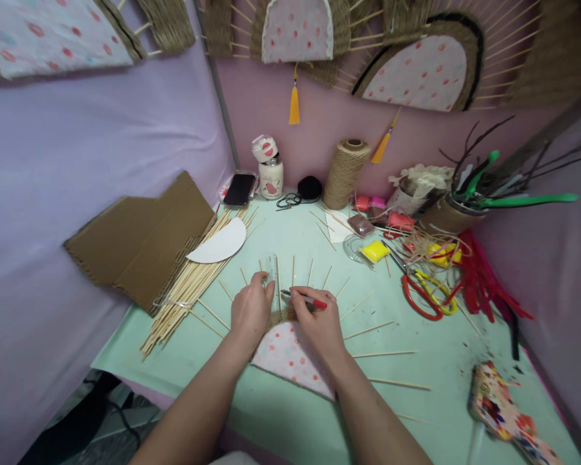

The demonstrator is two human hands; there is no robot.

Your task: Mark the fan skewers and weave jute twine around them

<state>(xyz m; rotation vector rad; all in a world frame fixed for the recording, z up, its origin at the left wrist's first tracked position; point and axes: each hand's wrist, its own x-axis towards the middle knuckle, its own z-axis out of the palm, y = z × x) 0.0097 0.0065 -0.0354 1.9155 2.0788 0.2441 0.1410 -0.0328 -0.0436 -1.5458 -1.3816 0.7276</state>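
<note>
My left hand (250, 309) presses a clear plastic ruler (272, 274) down along one of the thin wooden skewers that fan out from a half-round craft piece. That piece is covered in pink dotted fabric (290, 358) with a woven jute band (281, 316) at its top, and it lies on the pale green table (416, 394) in front of me. My right hand (319, 321) grips a red marker (304, 299), its tip pointing left at the ruler's edge. Skewers (370, 329) radiate outward around both hands.
A bundle of skewers (186, 290), a white half-disc (220, 244) and cardboard sheets (145, 242) lie at left. At the back stand a phone (240, 189), a jar (270, 177) and a twine spool (345, 173). Scissors (423, 294), clay blocks and a tool holder (448, 216) crowd the right.
</note>
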